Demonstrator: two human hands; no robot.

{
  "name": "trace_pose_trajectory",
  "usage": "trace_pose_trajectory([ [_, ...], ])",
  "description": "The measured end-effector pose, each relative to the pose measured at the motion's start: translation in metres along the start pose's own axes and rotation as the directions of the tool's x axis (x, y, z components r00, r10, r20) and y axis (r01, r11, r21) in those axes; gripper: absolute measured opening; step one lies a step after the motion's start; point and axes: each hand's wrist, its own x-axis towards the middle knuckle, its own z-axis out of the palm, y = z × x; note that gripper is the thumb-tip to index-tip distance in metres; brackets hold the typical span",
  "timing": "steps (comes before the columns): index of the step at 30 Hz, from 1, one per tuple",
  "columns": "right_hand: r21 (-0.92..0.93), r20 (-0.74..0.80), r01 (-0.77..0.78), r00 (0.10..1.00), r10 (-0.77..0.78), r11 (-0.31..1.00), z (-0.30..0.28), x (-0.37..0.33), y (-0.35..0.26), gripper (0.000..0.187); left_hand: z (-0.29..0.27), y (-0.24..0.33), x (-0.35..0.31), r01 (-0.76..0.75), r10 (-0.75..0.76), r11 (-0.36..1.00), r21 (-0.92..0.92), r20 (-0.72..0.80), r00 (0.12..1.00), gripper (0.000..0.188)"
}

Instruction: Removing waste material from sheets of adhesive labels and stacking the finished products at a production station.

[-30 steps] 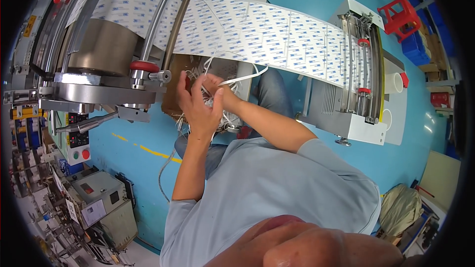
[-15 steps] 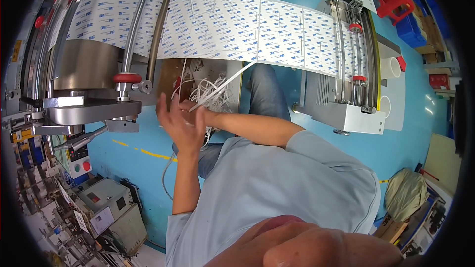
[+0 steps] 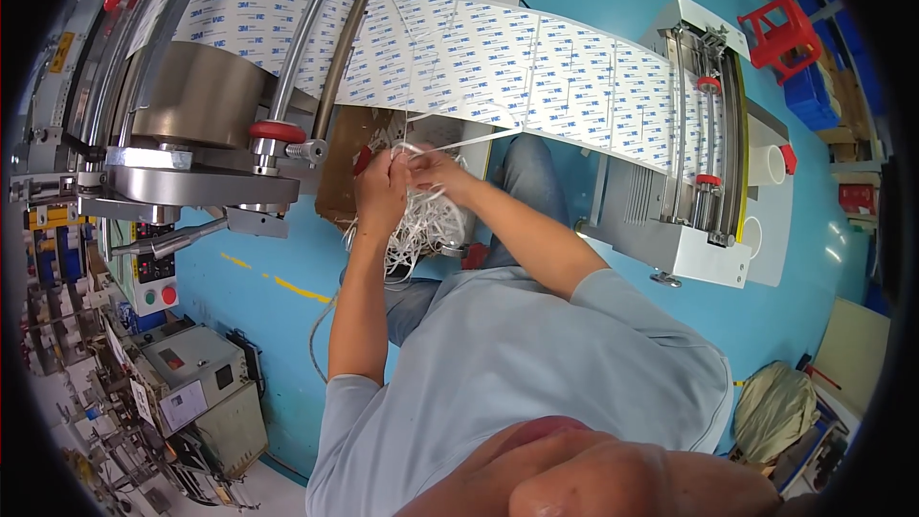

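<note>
A wide white web of printed sheet (image 3: 459, 48) stretches across in front of me. From its near edge a narrow white strip (image 3: 479, 139) runs down leftward to my hands. My left hand (image 3: 381, 190) is closed, its fingertips pinching the strip. My right hand (image 3: 442, 175) meets it from the right, fingers curled around the same strip and partly hidden. Both hands are above a tangle of white strips (image 3: 421, 230), which spills from a brown box (image 3: 335, 172) under the web. A small red thing (image 3: 362, 160) shows beside my left hand; its kind is unclear.
On the left stands a machine with a large metal roller (image 3: 196, 101), steel bars and a red-collared post (image 3: 278, 131). At the right, the web enters a grey roller unit (image 3: 708, 249). A red stool (image 3: 780, 38) stands far right. My knee (image 3: 531, 177) is below the web.
My left hand has gone from spread fingers to a closed pinch. Both hands have moved up toward the web, and the strip's lower part now leads into them. The view has shifted slightly.
</note>
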Motion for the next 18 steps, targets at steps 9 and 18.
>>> trace_pose_trajectory([
  [9,0.321,-0.731,0.408,0.681,-0.051,0.854,-0.037,-0.002,0.001,0.015,-0.01,-0.012,-0.001,0.01,-0.01,0.997,-0.08,-0.006,1.0,0.023],
  [18,0.08,-0.689,0.262,0.712,-0.137,0.962,-0.009,0.025,0.0,0.007,-0.02,-0.023,-0.013,0.021,-0.017,0.989,-0.146,0.026,1.0,0.023],
])
